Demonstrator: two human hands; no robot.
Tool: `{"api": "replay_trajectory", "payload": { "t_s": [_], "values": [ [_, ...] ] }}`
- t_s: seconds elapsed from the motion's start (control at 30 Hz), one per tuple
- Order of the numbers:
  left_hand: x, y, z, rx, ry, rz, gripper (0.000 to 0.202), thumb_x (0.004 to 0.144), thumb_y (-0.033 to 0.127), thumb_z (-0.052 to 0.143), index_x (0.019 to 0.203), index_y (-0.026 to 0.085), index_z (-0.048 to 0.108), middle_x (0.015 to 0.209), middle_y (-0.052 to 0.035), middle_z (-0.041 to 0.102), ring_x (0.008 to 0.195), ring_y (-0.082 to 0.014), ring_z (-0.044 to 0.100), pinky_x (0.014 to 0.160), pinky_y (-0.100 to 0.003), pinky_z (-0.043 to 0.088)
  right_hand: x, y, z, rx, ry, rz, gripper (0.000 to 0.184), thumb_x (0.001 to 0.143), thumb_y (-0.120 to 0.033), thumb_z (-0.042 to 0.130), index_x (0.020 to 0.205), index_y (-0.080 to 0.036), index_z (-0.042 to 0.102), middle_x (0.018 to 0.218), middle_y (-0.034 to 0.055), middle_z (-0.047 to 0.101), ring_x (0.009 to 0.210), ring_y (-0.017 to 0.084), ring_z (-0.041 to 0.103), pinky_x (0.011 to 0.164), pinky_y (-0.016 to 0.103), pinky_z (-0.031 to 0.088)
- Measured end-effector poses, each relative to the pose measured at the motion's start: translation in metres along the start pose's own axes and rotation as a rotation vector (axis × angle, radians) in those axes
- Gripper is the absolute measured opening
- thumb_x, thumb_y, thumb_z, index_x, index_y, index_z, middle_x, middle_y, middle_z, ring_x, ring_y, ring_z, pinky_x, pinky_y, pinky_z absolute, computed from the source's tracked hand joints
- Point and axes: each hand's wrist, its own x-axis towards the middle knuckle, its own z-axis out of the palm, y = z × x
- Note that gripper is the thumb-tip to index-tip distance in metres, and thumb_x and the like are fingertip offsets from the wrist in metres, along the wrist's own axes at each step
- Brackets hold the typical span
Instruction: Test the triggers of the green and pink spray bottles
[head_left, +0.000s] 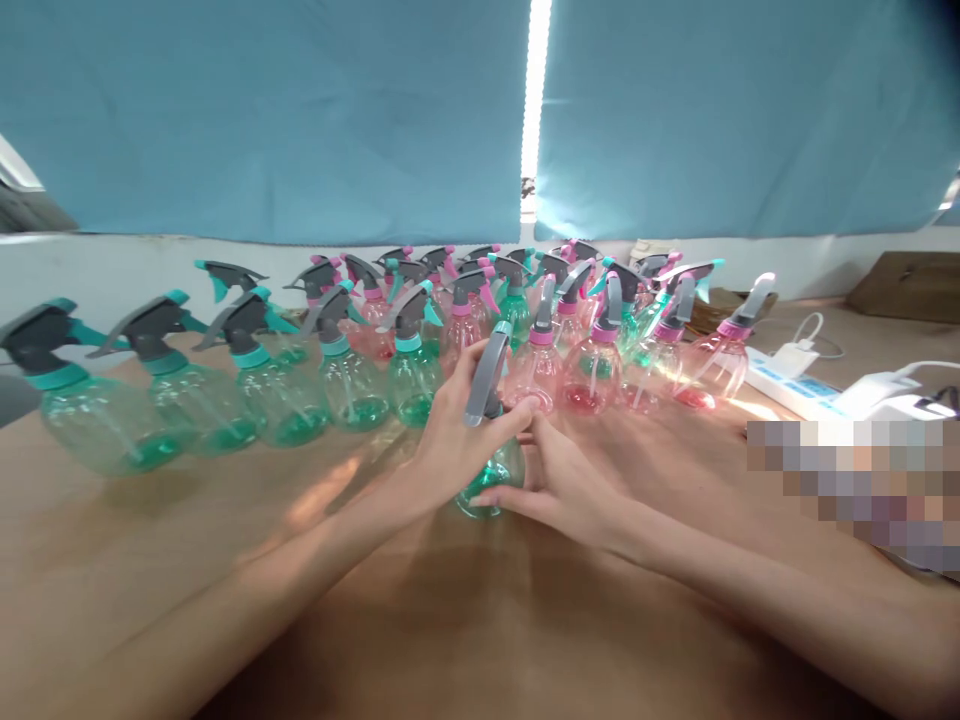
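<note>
In the middle of the head view, a green spray bottle (pixel 491 478) with a grey and teal trigger head stands on the wooden table between my hands. My left hand (pixel 466 415) is closed around its neck, just under the spray head. Lower down, the fingers of my right hand (pixel 559 475) wrap the bottle's round body from the right. Part of the bottle is hidden by my fingers. Close behind it stand pink spray bottles (pixel 592 375), and a green spray bottle (pixel 415 380) is just to the left.
More green spray bottles (pixel 199 405) stand in a row on the left, with mixed ones (pixel 465 325) behind. A white power strip (pixel 795 385) with plugs and cables lies to the right, near a blurred-out patch. Blue curtains (pixel 300 120) hang at the back.
</note>
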Motion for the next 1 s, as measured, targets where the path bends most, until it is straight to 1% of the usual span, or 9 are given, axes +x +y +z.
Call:
{"api": "replay_trajectory", "payload": {
  "t_s": [0.1,0.23,0.37,0.43,0.5,0.6,0.7,0.87,1.0],
  "values": [
    [0.005,0.0,-0.002,0.031,-0.013,0.009,0.047,0.08,0.027,0.068,0.122,0.027,0.046,0.098,-0.0012,0.058,0.085,-0.0188,0.06,0.078,-0.036,0.053,0.002,-0.005,0.002,-0.042,0.052,0.024,0.069,0.079,-0.063,0.064,0.132,-0.027,0.038,0.128,0.0117,0.057,0.121,0.035,0.053,0.09,0.051,0.051],
    [0.008,-0.001,-0.007,0.045,-0.019,0.046,0.067,0.077,0.029,0.071,0.135,0.03,0.037,0.128,-0.0078,0.053,0.113,-0.0281,0.056,0.096,-0.048,0.047,0.007,-0.01,0.002,0.024,0.074,0.009,0.056,0.082,-0.057,0.065,0.125,-0.027,0.045,0.123,0.009,0.059,0.116,0.031,0.057,0.088,0.047,0.052],
    [-0.011,-0.012,-0.02,0.011,-0.017,-0.005,0.075,0.08,0.037,0.07,0.141,0.03,0.027,0.144,-0.0119,0.042,0.128,-0.0301,0.047,0.105,-0.051,0.041,0.018,-0.007,-0.001,-0.007,0.089,-0.004,0.054,0.083,-0.048,0.067,0.125,-0.023,0.046,0.123,0.0114,0.06,0.111,0.03,0.06,0.088,0.046,0.051],
    [-0.027,-0.025,-0.028,0.075,0.048,-0.02,0.059,0.089,0.04,0.06,0.138,0.029,0.03,0.142,-0.0099,0.044,0.134,-0.0265,0.041,0.108,-0.048,0.039,0.028,-0.001,-0.003,-0.053,0.091,0.008,0.053,0.083,-0.045,0.068,0.126,-0.021,0.047,0.124,0.0127,0.061,0.113,0.03,0.059,0.09,0.047,0.05],
    [-0.043,-0.04,-0.038,0.229,0.11,-0.061,0.045,0.093,0.038,0.054,0.133,0.028,0.034,0.139,-0.009,0.046,0.131,-0.0253,0.045,0.106,-0.047,0.042,0.04,0.005,-0.005,-0.137,0.114,0.02,0.055,0.081,-0.046,0.069,0.125,-0.02,0.049,0.124,0.0134,0.061,0.116,0.031,0.058,0.093,0.048,0.048],
    [-0.059,-0.056,-0.05,0.378,0.034,-0.087,0.033,0.094,0.031,0.052,0.125,0.024,0.042,0.128,-0.0091,0.052,0.118,-0.026,0.053,0.094,-0.045,0.049,0.061,0.012,-0.006,-0.313,0.139,0.086,0.059,0.08,-0.048,0.07,0.125,-0.016,0.051,0.123,0.0155,0.06,0.113,0.032,0.059,0.09,0.045,0.049],
    [-0.066,-0.059,-0.055,0.426,-0.057,-0.069,0.022,0.091,0.02,0.051,0.113,0.022,0.052,0.114,-0.0067,0.057,0.107,-0.0245,0.058,0.093,-0.045,0.048,0.078,0.016,-0.004,-0.383,0.157,0.135,0.058,0.08,-0.047,0.068,0.125,-0.014,0.053,0.121,0.0176,0.06,0.11,0.033,0.059,0.086,0.045,0.049],
    [-0.067,-0.062,-0.048,0.517,-0.201,0.087,0.026,0.089,0.012,0.049,0.113,0.021,0.053,0.115,-0.0061,0.057,0.111,-0.0229,0.054,0.098,-0.043,0.045,0.093,0.015,0.002,-0.444,0.166,0.169,0.057,0.08,-0.047,0.068,0.124,-0.015,0.055,0.119,0.0169,0.061,0.111,0.035,0.058,0.085,0.046,0.049],
    [-0.066,-0.068,-0.042,0.535,-0.226,0.136,0.025,0.089,0.011,0.048,0.112,0.019,0.054,0.113,-0.008,0.057,0.109,-0.0233,0.054,0.096,-0.042,0.046,0.1,0.015,0.003,-0.476,0.166,0.182,0.054,0.08,-0.047,0.068,0.122,-0.015,0.056,0.118,0.0163,0.063,0.114,0.036,0.055,0.085,0.044,0.049]
  ]
}}
